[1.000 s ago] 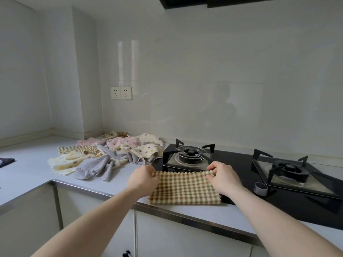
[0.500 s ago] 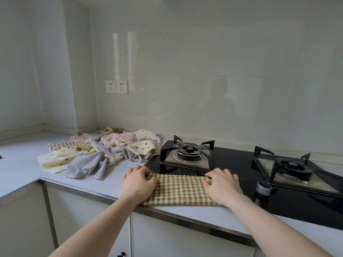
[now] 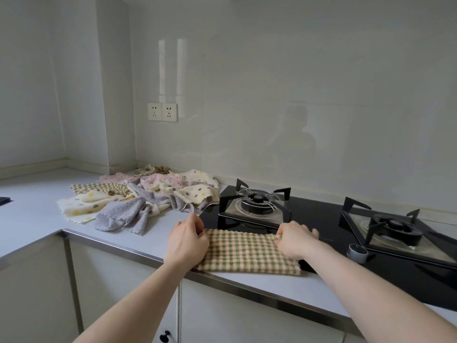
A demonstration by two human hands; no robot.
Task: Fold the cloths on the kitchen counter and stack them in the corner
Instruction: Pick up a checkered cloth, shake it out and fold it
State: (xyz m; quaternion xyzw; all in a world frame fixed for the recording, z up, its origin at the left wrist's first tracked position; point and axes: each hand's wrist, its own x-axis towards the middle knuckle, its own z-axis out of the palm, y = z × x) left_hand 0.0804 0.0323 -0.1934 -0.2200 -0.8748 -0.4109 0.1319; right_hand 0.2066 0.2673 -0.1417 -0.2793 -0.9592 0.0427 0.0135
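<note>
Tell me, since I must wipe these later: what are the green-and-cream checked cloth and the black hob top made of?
The green-and-cream checked cloth looks like soft woven or waffle-textured fabric: matt, with a wavy far edge. The black hob top looks like glass, though it could be another glossy material: it is smooth and reflects the burner grates.

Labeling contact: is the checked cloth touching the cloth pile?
Apart. Head view shows bare counter between the checked cloth and the cloth pile.
</note>
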